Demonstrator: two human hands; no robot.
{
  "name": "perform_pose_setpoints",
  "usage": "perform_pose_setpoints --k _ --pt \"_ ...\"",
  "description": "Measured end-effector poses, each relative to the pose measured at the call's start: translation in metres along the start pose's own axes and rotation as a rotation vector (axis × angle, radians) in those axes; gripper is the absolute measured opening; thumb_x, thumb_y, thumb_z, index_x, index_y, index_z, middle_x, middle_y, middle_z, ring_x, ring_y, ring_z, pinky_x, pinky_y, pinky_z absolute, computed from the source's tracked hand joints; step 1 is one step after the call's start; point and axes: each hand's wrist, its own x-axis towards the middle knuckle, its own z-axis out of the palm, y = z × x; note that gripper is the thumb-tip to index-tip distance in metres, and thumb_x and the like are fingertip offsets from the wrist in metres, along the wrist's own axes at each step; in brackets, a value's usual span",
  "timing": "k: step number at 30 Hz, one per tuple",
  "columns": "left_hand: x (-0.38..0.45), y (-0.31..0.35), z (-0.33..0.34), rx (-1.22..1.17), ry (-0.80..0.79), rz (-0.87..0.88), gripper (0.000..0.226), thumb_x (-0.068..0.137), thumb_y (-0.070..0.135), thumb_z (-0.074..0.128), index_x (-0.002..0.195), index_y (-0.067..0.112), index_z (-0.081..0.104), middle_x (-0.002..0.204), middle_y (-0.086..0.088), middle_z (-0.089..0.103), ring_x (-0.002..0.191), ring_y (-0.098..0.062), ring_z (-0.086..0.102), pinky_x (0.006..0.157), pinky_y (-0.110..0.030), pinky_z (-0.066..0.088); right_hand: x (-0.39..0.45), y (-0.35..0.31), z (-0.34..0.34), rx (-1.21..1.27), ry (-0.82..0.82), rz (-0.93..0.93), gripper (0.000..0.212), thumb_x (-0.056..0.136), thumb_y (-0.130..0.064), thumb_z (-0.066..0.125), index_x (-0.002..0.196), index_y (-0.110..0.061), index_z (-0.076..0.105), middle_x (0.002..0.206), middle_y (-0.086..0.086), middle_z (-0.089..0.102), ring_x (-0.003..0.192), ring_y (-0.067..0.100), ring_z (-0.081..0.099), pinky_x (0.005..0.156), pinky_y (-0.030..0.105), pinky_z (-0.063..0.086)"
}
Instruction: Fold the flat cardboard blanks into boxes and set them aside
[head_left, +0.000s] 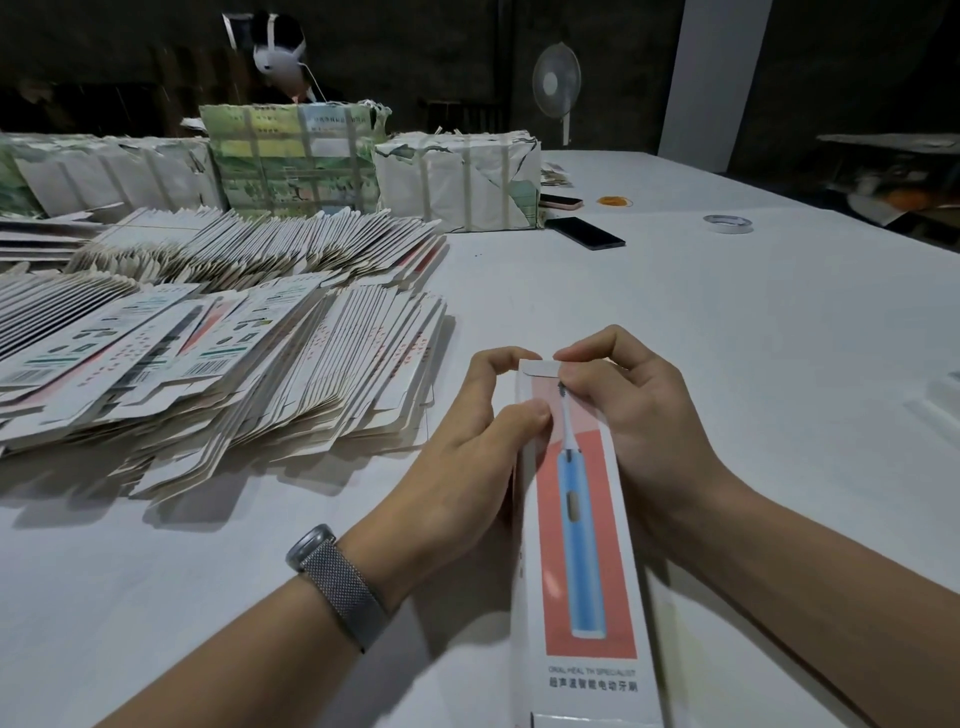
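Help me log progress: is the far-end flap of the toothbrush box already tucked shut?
No: the flap stands above the box end, pinched between the left hand and right hand.

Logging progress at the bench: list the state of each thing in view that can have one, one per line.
Toothbrush box: folded into shape, far end flap not yet tucked shut.
Left hand: grips the box's left side.
Right hand: pinches the end flap.
Flat blanks: unfolded, fanned in stacks.
Wrapped bundles: taped, paper torn on top.
Black phone: screen dark, lying flat.
Fan: upright; whether it is running cannot be told.
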Motion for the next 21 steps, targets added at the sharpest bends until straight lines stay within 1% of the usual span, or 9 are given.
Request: perform_pose_setpoints --k 3,5,6,7,10,13,15,18,21 --pt "0.001 0.0013 0.003 -0.003 0.076 0.005 0.009 0.09 0.046 0.048 0.095 0.043 0.054 0.068 0.004 0.069 0.059 -0.009 0.066 0.052 -0.019 0.05 -0.0006 -0.0004 0.0007 -0.043 -0.003 -0.061 0.018 0.095 -0.016 0.065 0.078 -0.019 0.062 0.074 0.011 0.066 0.06 0.02 0.067 0.059 0.029 0.058" --pt "0.0024 0.0013 0.0046 0.025 0.141 0.034 0.013 0.089 0.049 0.047 0.087 0.04 0.056 0.062 0.01 0.066 0.054 -0.002 0.062 0.051 -0.015 0.047 -0.0019 -0.0003 0.0028 -0.043 -0.026 -0.068 0.016 0.086 -0.024 0.069 0.071 -0.025 0.064 0.074 0.011 0.066 0.063 0.024 0.067 0.064 0.035 0.057" --pt "0.0035 0.0013 0.0047 0.036 0.168 0.045 0.013 0.088 0.048 0.047 0.082 0.04 0.057 0.061 0.012 0.064 0.053 -0.001 0.06 0.051 -0.014 0.046 -0.0026 0.0 0.0043 -0.036 -0.032 -0.063 0.014 0.081 -0.028 0.067 0.067 -0.027 0.064 0.073 0.01 0.065 0.064 0.024 0.066 0.065 0.037 0.056" --pt "0.0044 0.0017 0.0042 0.048 0.192 0.049 0.014 0.085 0.045 0.047 0.077 0.04 0.057 0.061 0.012 0.063 0.054 -0.001 0.059 0.052 -0.015 0.046 -0.0032 0.0008 0.0057 -0.03 -0.038 -0.058 0.015 0.079 -0.029 0.064 0.064 -0.029 0.063 0.071 0.009 0.064 0.063 0.022 0.064 0.064 0.037 0.055" --pt "0.007 0.0031 0.0015 0.063 0.227 0.056 0.015 0.079 0.039 0.047 0.072 0.042 0.06 0.065 0.009 0.062 0.059 -0.005 0.057 0.056 -0.02 0.047 -0.0044 0.0022 0.0088 -0.021 -0.062 -0.037 0.017 0.079 -0.031 0.061 0.062 -0.03 0.062 0.066 0.003 0.062 0.059 0.015 0.063 0.063 0.033 0.052" --pt "0.0073 0.004 0.0014 0.064 0.234 0.064 0.016 0.079 0.037 0.048 0.073 0.043 0.061 0.066 0.007 0.061 0.061 -0.008 0.058 0.058 -0.024 0.049 -0.0038 0.002 0.0078 -0.01 -0.068 -0.017 0.021 0.084 -0.025 0.064 0.063 -0.026 0.061 0.067 0.004 0.062 0.061 0.017 0.062 0.065 0.035 0.052" --pt "0.0072 0.0024 0.002 0.064 0.229 0.073 0.013 0.08 0.038 0.049 0.076 0.041 0.061 0.067 0.006 0.06 0.063 -0.012 0.057 0.061 -0.031 0.048 -0.0029 0.0027 0.0063 -0.016 -0.082 0.017 0.025 0.091 -0.021 0.065 0.067 -0.025 0.06 0.071 0.007 0.063 0.064 0.022 0.063 0.069 0.039 0.053" --pt "0.0074 -0.0003 0.0003 0.048 0.207 0.072 0.01 0.083 0.041 0.051 0.08 0.042 0.06 0.071 0.002 0.062 0.067 -0.016 0.057 0.067 -0.039 0.047 -0.0035 0.003 0.0059 -0.005 -0.124 0.078 0.028 0.099 -0.021 0.056 0.071 -0.027 0.059 0.07 0.005 0.064 0.063 0.02 0.064 0.065 0.034 0.055" --pt "0.0079 -0.0012 -0.0042 0.03 0.142 0.047 0.011 0.078 0.052 0.055 0.082 0.043 0.06 0.073 0.002 0.067 0.066 -0.015 0.062 0.068 -0.037 0.049 -0.0032 0.0039 0.0063 0.022 -0.133 0.094 0.019 0.092 -0.026 0.064 0.074 -0.024 0.058 0.068 0.004 0.064 0.059 0.019 0.063 0.058 0.03 0.054"
